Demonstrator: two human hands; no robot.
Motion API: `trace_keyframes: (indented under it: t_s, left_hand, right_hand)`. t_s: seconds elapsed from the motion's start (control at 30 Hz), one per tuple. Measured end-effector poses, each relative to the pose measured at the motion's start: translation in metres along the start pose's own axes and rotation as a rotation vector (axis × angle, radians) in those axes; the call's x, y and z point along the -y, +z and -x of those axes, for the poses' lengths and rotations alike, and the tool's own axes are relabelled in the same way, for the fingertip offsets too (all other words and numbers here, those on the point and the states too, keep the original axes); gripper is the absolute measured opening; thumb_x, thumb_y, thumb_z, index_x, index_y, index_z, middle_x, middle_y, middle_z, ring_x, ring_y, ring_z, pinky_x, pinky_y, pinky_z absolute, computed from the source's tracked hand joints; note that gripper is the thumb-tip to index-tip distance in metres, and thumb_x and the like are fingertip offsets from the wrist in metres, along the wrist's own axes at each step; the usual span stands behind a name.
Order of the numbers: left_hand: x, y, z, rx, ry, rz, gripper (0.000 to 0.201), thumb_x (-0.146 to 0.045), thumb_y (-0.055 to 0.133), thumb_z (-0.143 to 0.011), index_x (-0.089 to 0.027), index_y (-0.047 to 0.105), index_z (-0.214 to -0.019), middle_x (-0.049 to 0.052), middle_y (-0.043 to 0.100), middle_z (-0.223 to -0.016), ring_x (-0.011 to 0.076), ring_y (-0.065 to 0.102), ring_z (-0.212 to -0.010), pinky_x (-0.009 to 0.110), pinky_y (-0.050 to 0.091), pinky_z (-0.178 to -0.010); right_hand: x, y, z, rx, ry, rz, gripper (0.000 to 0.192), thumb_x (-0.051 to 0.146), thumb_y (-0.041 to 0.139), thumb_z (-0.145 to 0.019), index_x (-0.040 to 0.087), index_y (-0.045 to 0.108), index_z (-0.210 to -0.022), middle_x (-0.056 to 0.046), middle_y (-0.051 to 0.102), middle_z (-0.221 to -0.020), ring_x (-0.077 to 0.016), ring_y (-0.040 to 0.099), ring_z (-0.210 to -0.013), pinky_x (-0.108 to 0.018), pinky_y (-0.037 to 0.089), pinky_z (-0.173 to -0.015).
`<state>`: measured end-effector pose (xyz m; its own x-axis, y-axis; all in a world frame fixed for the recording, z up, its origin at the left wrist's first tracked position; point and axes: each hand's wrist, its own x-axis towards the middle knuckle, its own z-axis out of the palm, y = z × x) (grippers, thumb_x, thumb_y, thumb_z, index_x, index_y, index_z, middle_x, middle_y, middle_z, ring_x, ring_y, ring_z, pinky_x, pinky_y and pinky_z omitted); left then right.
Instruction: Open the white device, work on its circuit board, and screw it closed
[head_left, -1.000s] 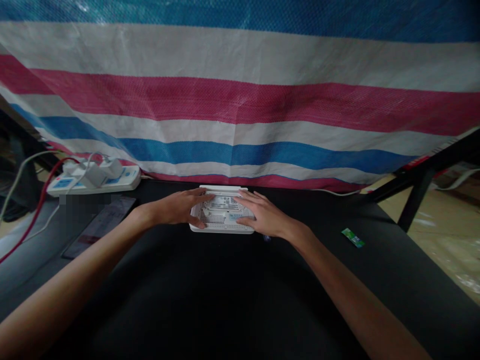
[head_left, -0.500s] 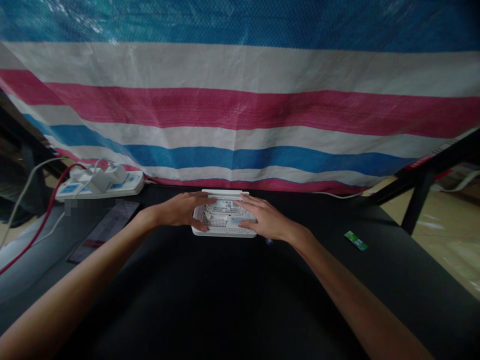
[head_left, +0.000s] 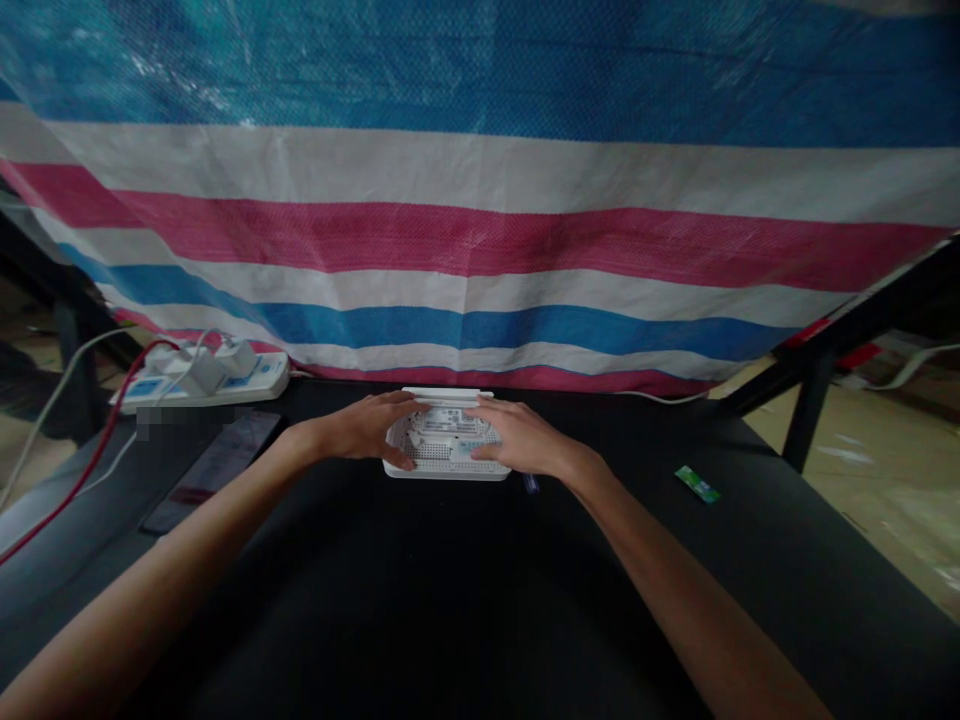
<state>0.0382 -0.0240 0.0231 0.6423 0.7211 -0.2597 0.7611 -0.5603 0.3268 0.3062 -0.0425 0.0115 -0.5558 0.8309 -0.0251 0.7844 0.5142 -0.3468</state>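
Observation:
A flat white device with vent holes and a label on its upturned face lies on the black table, near the far edge. My left hand rests on its left side, fingers over the top and thumb at the front edge. On the right side lies my right hand, fingers spread over the labelled face. Both hands grip the device from its two ends.
A white power strip with plugs, white cables and a red cable sits at far left. A dark phone lies left of my forearm. A small green packet lies at right. A striped tarp hangs behind the table.
The view has tilted upward, so everything sits slightly lower in frame. My hands stay on the white device in nearly the same grip.

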Motion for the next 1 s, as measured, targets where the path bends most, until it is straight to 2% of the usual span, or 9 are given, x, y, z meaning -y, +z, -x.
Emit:
trace_keyframes:
  t_s: [0.2,0.43,0.73,0.83,1.0]
  left_hand:
    - [0.002,0.000,0.000,-0.016,0.007,0.011,0.090,-0.055,0.075,-0.073,-0.022,0.038,-0.148,0.015,0.035,-0.156,0.0346,0.033,-0.144,0.046,0.027,-0.117]
    - [0.008,0.003,-0.003,-0.036,0.053,-0.006,0.087,-0.057,0.073,-0.074,-0.023,0.039,-0.147,0.012,0.041,-0.152,0.0323,0.039,-0.140,0.042,0.031,-0.114]
    - [0.007,0.002,-0.001,-0.002,0.007,-0.075,0.089,-0.062,0.069,-0.076,-0.027,0.034,-0.151,0.012,0.034,-0.158,0.0343,0.037,-0.141,0.046,0.029,-0.115]
    - [0.005,0.000,-0.001,0.001,-0.006,-0.129,0.092,-0.063,0.070,-0.075,-0.026,0.035,-0.151,0.013,0.032,-0.159,0.0353,0.033,-0.144,0.048,0.027,-0.115]
    - [0.001,-0.002,-0.002,0.001,0.019,-0.126,0.087,-0.058,0.071,-0.078,-0.023,0.038,-0.151,0.012,0.033,-0.158,0.0332,0.036,-0.142,0.042,0.028,-0.116]
  right_hand:
    - [-0.006,0.005,0.001,-0.008,-0.024,-0.001,0.062,0.037,0.075,-0.080,0.020,0.057,-0.137,-0.012,0.051,-0.146,-0.0331,0.042,-0.140,-0.052,0.038,-0.115]
    - [-0.012,0.009,0.000,-0.017,-0.043,-0.010,0.064,0.042,0.074,-0.080,0.023,0.055,-0.138,-0.011,0.050,-0.148,-0.0330,0.042,-0.140,-0.053,0.037,-0.115]
    - [-0.007,0.006,0.002,0.015,-0.011,-0.018,0.064,0.038,0.072,-0.083,0.018,0.053,-0.141,-0.013,0.045,-0.151,-0.0321,0.037,-0.143,-0.050,0.033,-0.118]
    - [-0.006,0.003,0.003,0.056,-0.013,0.000,0.075,0.043,0.074,-0.079,0.017,0.049,-0.144,-0.015,0.039,-0.155,-0.0336,0.032,-0.145,-0.051,0.031,-0.118]
    - [-0.004,-0.001,0.004,0.122,0.003,0.025,0.087,0.047,0.077,-0.076,0.015,0.042,-0.149,-0.018,0.028,-0.159,-0.0348,0.028,-0.147,-0.053,0.029,-0.118]
